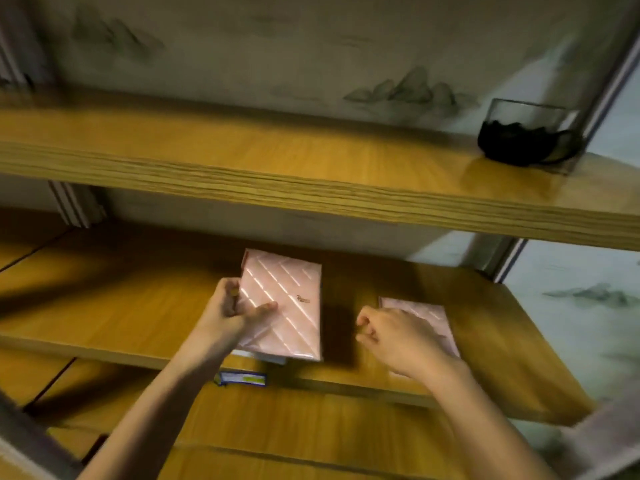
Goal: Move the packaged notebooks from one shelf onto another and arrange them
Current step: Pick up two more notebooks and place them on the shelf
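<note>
Nearest the camera, a lower shelf (311,431) of yellow wood carries a small blue and white packet (243,378), half hidden under the front edge of the middle shelf (121,306). Two bare forearms reach up over that edge, the hands well apart. The left hand (228,315) grips a pink notebook (291,299) in glossy wrap by its left edge, thumb on the striped cover and fingers curled round the side. The notebook lies flat near the front of the middle shelf, with something pale showing beneath its near edge. The right hand (401,339) is over the near left part of a second notebook (420,311), fingers curled; blur hides whether it holds it. Beyond, the upper shelf (277,150) bears a glass cup (530,136) with dark contents at its right end. Behind stands a wall (242,46) painted with ink mountains.
</note>
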{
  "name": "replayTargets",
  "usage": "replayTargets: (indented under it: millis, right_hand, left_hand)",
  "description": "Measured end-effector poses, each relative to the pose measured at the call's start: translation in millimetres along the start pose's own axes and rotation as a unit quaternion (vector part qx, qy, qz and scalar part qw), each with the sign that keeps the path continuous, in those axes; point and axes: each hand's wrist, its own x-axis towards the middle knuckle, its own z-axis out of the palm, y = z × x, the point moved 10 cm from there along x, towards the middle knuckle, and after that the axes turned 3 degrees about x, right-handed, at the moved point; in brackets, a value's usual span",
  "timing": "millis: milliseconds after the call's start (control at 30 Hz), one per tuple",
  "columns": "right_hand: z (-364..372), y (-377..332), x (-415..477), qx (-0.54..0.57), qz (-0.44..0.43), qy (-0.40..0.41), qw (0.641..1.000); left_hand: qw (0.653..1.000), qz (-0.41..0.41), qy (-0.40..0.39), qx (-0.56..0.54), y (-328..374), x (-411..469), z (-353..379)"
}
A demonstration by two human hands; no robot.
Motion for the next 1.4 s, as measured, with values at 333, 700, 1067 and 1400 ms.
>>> replayTargets:
  millis: [333,700,1067,1400]
  right_hand:
    - [-45,106,-66,-0.026,0.074,0.008,0.997]
    - [-41,115,-69,-0.015,0.076,-0.007,0.997]
    - [-30,5,-25,-0.039,-0.065,-0.005,0.997]
    - [-5,-195,-13,-0.062,-0.233,-0.023,0.97]
  left_hand:
    - [0.995,-0.03,-0.091,-0.04,-15,17,155]
    - [0.984,-0.031,-0.084,0.152,-22,23,197]
    - [0.83,0.13,0.061,0.538,39,-16,56]
    - [0.775,0.044,0.183,0.603,28,-92,-150]
